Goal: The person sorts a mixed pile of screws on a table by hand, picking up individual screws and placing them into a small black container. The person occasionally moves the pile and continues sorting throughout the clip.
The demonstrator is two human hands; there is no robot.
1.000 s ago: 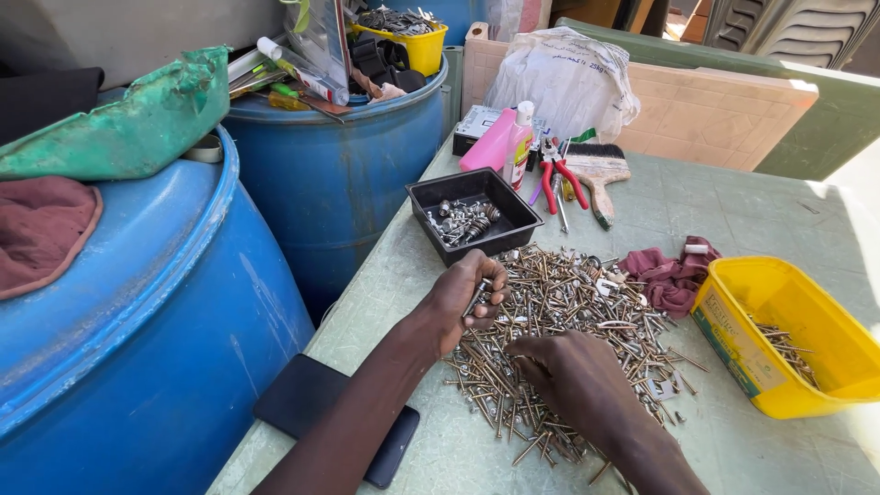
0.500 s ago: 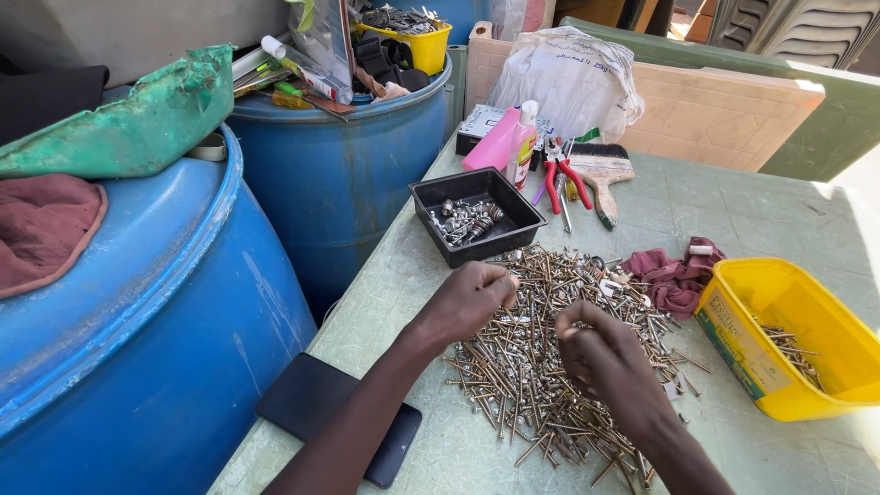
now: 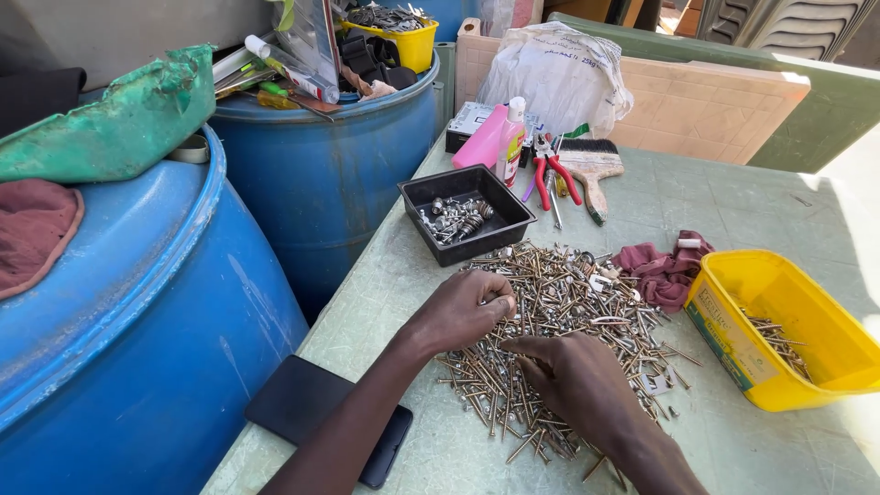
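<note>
Brass-coloured screws (image 3: 559, 312) lie heaped on the green table (image 3: 733, 202). Left hand (image 3: 458, 312) rests curled on the pile's left edge; right hand (image 3: 573, 380), nearer, pinches screws with bent fingers. Black tray (image 3: 466, 215) sits beyond.

You're at an outdoor workshop sorting bench: green desk (image 3: 752, 197) heaped with loose screws (image 3: 559, 312), black parts tray (image 3: 465, 215), yellow tub (image 3: 779, 325), red pliers (image 3: 554, 170), a brush (image 3: 591, 165), and blue plastic drums (image 3: 330, 174) stacked with scrap alongside.
</note>
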